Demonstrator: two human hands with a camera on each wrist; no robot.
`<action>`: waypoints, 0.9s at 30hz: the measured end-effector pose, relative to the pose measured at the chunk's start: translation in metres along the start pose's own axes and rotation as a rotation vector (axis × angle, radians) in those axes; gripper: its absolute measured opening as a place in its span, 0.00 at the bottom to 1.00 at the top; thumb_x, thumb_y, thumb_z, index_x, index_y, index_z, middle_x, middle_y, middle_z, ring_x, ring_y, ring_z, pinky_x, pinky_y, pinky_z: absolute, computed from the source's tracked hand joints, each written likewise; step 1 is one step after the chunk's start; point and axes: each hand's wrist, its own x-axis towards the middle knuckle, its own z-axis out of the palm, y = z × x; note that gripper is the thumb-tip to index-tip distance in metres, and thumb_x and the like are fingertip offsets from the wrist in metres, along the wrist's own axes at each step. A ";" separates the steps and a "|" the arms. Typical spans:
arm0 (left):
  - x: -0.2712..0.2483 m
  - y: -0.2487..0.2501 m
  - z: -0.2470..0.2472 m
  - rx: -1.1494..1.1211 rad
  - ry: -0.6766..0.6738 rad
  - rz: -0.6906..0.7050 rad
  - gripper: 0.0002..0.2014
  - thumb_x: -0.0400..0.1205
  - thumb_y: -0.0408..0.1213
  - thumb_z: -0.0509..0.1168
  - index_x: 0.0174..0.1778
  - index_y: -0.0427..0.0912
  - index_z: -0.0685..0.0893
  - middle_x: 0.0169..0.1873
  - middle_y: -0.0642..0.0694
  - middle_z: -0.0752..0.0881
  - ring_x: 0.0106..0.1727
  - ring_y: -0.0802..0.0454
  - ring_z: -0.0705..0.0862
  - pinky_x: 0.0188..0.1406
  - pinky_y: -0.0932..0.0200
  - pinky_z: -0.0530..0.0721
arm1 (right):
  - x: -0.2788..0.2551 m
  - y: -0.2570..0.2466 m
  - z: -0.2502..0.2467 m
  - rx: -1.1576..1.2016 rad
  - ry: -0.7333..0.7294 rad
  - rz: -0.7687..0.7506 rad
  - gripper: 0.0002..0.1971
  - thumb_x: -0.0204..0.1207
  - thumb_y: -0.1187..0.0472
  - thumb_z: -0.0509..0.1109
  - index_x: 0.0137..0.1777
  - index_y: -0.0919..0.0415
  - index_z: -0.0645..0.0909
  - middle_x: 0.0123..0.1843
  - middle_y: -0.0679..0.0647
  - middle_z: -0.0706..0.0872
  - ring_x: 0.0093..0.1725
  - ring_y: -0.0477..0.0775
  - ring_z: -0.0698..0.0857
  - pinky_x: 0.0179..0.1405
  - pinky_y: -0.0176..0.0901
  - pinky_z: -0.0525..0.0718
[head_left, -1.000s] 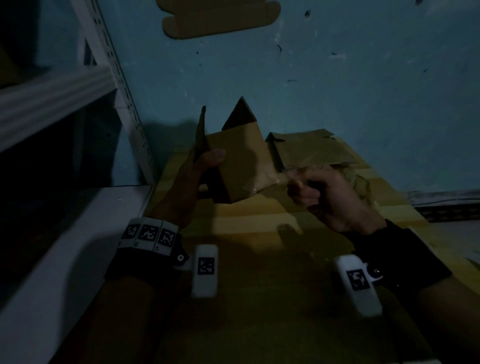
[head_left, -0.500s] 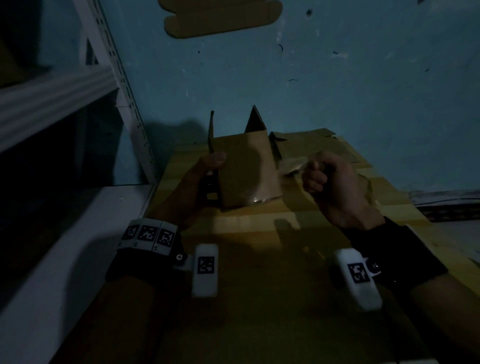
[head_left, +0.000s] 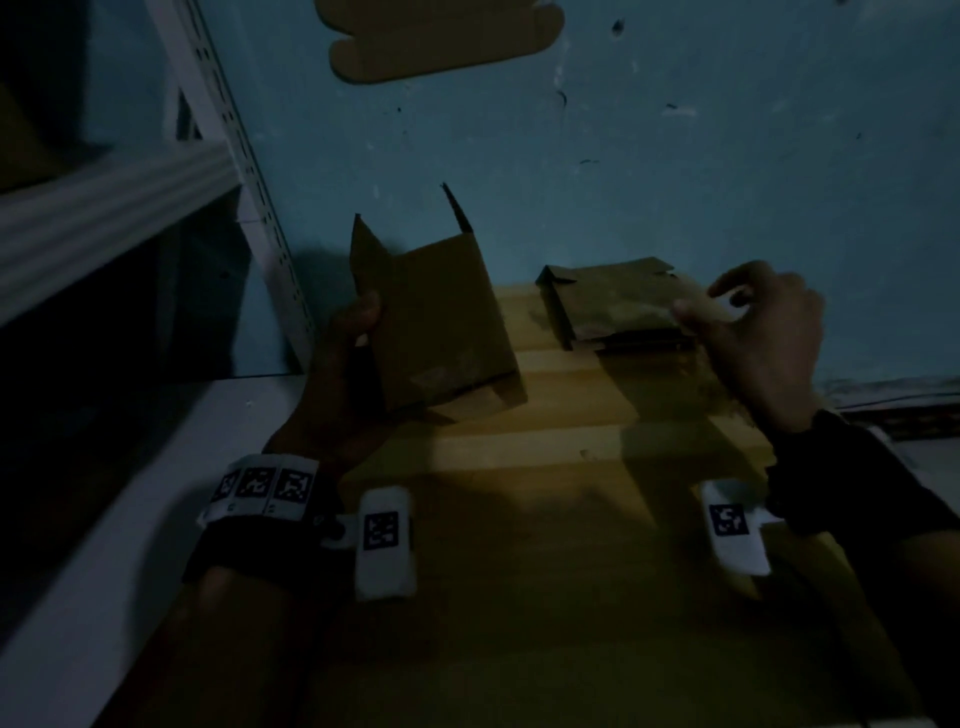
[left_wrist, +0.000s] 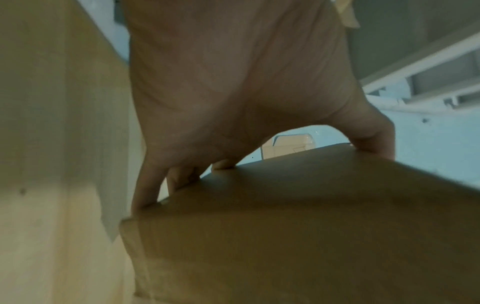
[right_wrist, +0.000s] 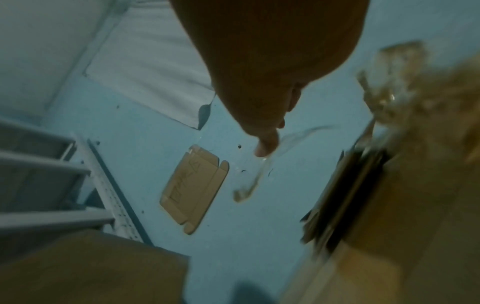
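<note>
A brown cardboard box (head_left: 441, 322) with its top flaps up is held tilted above the wooden table (head_left: 519, 457). My left hand (head_left: 363, 332) grips its left side, thumb on the front face and fingers hidden behind. In the left wrist view the left hand (left_wrist: 233, 82) clamps the box (left_wrist: 285, 226) edge. My right hand (head_left: 698, 312) is off to the right of the box, clear of it, and pinches a strip of clear tape (right_wrist: 257, 179) that dangles from the thumb tip (right_wrist: 265, 144).
A stack of flattened cardboard (head_left: 613, 301) lies at the table's back against the blue wall. A cardboard cutout (head_left: 447, 36) is stuck on the wall. A white metal rack (head_left: 234, 156) and a white ledge (head_left: 130, 519) stand left. Crumpled tape (right_wrist: 405, 82) lies near the right hand.
My right hand pulled the tape strip off the box and swung right, away from it. The left hand turned and raised the box.
</note>
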 end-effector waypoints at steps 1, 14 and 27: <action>0.000 -0.001 0.000 -0.030 -0.015 0.006 0.46 0.57 0.55 0.85 0.73 0.46 0.79 0.66 0.39 0.82 0.64 0.38 0.83 0.54 0.40 0.86 | 0.001 0.002 -0.003 0.002 0.016 -0.031 0.19 0.73 0.44 0.81 0.48 0.60 0.85 0.43 0.58 0.86 0.46 0.57 0.84 0.38 0.41 0.68; 0.004 -0.009 0.009 0.197 0.098 0.010 0.45 0.54 0.60 0.85 0.68 0.46 0.85 0.67 0.39 0.85 0.66 0.37 0.84 0.67 0.28 0.79 | 0.000 0.015 0.015 -0.419 -0.523 0.051 0.21 0.75 0.62 0.77 0.24 0.64 0.74 0.25 0.58 0.76 0.24 0.54 0.73 0.23 0.40 0.64; 0.004 -0.014 0.015 0.424 0.187 -0.035 0.43 0.50 0.67 0.81 0.62 0.54 0.87 0.62 0.44 0.88 0.66 0.38 0.84 0.72 0.30 0.75 | -0.001 0.018 0.000 -0.453 -0.279 -0.026 0.12 0.62 0.73 0.81 0.46 0.71 0.87 0.44 0.71 0.85 0.43 0.72 0.85 0.36 0.51 0.76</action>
